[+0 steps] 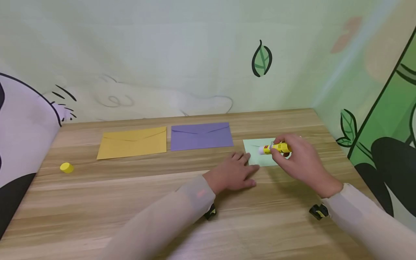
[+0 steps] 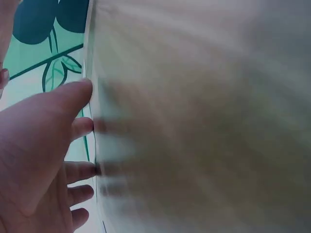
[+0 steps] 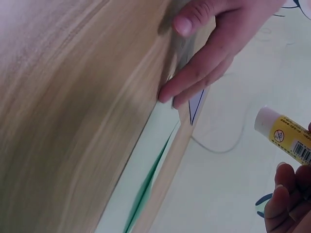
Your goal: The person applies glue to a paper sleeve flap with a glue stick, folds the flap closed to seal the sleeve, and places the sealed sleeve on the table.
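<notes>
A yellow glue stick (image 1: 276, 148) with its cap off is pinched in my right hand (image 1: 303, 159), its white end pointing left. It is held over a pale green envelope (image 1: 264, 160) on the right part of the table. In the right wrist view, the glue stick (image 3: 286, 136) is raised off the envelope (image 3: 133, 189), whose flap stands slightly lifted. My left hand (image 1: 232, 171) lies with spread fingers at the envelope's left edge, fingertips on its corner. The right hand hides the envelope's right part in the head view.
A purple envelope (image 1: 201, 137) and a yellow envelope (image 1: 133, 142) lie in a row to the left, flaps up. A yellow cap (image 1: 66, 167) sits near the table's left edge. A printed cloth wall (image 1: 195, 54) stands behind the wooden table (image 1: 97, 209).
</notes>
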`<action>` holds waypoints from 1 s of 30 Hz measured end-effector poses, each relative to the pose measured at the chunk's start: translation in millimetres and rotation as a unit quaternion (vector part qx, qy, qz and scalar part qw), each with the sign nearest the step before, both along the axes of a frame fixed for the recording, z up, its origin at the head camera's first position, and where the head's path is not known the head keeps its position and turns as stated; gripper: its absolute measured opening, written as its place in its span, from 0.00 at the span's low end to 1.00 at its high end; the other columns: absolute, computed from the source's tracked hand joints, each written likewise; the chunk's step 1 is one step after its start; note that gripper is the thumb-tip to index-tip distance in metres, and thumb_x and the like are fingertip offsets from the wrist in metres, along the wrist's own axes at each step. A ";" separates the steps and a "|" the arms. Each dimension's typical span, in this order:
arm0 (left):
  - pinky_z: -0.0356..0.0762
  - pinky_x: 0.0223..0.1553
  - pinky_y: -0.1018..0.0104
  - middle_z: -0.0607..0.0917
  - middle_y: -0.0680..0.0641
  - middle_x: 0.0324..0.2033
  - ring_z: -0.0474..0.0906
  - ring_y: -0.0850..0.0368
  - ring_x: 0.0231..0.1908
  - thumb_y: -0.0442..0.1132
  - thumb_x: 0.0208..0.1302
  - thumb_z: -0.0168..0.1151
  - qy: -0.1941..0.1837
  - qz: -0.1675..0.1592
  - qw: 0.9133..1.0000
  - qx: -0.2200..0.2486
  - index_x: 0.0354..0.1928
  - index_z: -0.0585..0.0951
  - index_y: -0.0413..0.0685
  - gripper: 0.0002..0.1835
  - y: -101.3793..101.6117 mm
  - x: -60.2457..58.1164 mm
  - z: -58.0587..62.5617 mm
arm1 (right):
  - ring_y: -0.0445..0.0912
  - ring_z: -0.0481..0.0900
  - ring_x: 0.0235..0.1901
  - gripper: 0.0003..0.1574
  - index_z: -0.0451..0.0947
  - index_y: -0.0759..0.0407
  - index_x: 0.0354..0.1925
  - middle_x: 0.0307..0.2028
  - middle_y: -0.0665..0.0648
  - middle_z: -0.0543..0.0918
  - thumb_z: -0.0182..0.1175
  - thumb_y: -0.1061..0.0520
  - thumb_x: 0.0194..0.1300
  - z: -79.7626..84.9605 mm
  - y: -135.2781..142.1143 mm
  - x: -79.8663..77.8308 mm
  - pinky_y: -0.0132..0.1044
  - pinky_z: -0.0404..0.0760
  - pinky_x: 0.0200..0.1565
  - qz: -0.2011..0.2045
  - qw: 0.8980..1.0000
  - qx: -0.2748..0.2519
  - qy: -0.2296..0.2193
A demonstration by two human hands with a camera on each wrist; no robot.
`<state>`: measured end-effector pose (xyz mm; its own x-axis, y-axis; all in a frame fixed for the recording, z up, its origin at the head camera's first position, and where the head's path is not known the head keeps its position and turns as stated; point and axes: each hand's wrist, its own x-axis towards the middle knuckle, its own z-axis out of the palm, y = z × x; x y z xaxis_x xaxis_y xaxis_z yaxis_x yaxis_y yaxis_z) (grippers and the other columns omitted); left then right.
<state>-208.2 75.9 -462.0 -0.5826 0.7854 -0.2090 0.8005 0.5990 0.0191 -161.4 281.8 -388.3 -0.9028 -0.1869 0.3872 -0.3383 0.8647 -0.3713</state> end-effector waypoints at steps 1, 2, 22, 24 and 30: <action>0.49 0.76 0.50 0.57 0.42 0.77 0.51 0.44 0.77 0.69 0.73 0.39 0.004 0.004 1.000 -0.004 0.78 0.59 0.68 0.35 1.7 -1.7 -0.2 | 0.45 0.70 0.27 0.10 0.79 0.57 0.42 0.35 0.53 0.81 0.65 0.55 0.64 -0.2 0.6 -0.2 0.35 0.70 0.27 -0.002 1.000 0.002 -0.002; 0.49 0.76 0.50 0.57 0.42 0.77 0.51 0.44 0.77 0.70 0.73 0.38 0.008 0.006 1.000 -0.007 0.78 0.59 0.69 0.35 3.7 -3.1 -0.1 | 0.44 0.69 0.27 0.10 0.79 0.57 0.42 0.35 0.53 0.81 0.65 0.55 0.64 -0.3 1.2 -0.3 0.35 0.70 0.27 -0.002 1.000 0.003 -0.001; 0.49 0.75 0.46 0.60 0.50 0.77 0.52 0.47 0.76 0.65 0.75 0.40 0.011 0.066 0.998 -0.010 0.78 0.58 0.64 0.34 12.3 -38.3 5.1 | 0.42 0.69 0.25 0.11 0.78 0.56 0.42 0.34 0.51 0.80 0.66 0.55 0.63 -6.9 5.7 5.3 0.33 0.70 0.25 0.013 1.000 0.015 -0.013; 0.48 0.76 0.46 0.59 0.50 0.77 0.52 0.47 0.77 0.66 0.75 0.40 0.007 0.072 0.997 -0.010 0.78 0.58 0.64 0.35 13.2 -40.7 5.5 | 0.43 0.70 0.26 0.11 0.78 0.55 0.42 0.34 0.51 0.80 0.66 0.55 0.63 -8.3 6.3 5.1 0.33 0.70 0.25 0.012 1.000 0.014 -0.015; 0.46 0.76 0.45 0.57 0.50 0.78 0.51 0.46 0.77 0.69 0.74 0.38 0.009 0.084 0.996 -0.016 0.79 0.55 0.66 0.37 15.1 -47.5 2.5 | 0.43 0.70 0.26 0.11 0.78 0.56 0.43 0.34 0.51 0.81 0.66 0.55 0.63 -10.7 7.4 4.9 0.33 0.71 0.25 0.014 1.000 0.011 -0.018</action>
